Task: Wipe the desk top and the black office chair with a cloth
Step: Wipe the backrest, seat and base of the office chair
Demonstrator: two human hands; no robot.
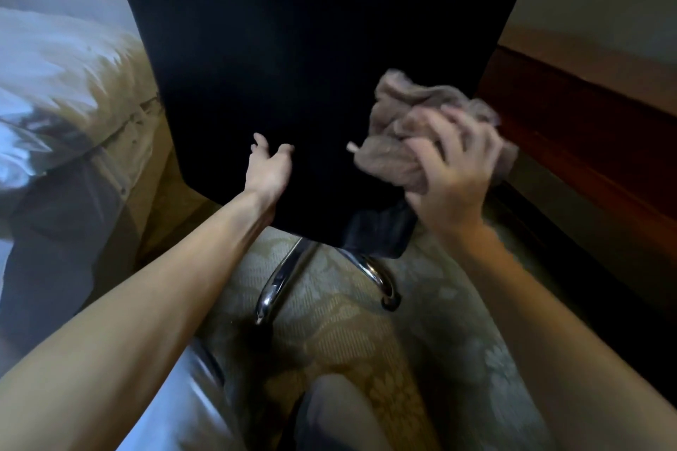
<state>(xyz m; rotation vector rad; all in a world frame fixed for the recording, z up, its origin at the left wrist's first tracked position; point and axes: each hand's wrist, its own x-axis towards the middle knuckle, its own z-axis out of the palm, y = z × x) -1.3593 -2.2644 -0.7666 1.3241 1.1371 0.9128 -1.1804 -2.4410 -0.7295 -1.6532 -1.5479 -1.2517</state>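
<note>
Patterned carpet (329, 322) lies nearest, by my knees, with the chrome base legs (278, 282) splaying toward me. Above them my left hand (269, 168) lies with fingers loose and apart, holding nothing, against the lower left of the black office chair (311, 48) back. My right hand (454, 176) is clamped round the bunched brown cloth (395, 165), which presses on the panel's lower right edge. The panel runs tall, widening up and away from me, so most of its face lies up and left of the cloth, with open room there. A bed (55, 66) crowds the left, dark wooden furniture (586, 128) the right; whether that is the desk I cannot tell.
</note>
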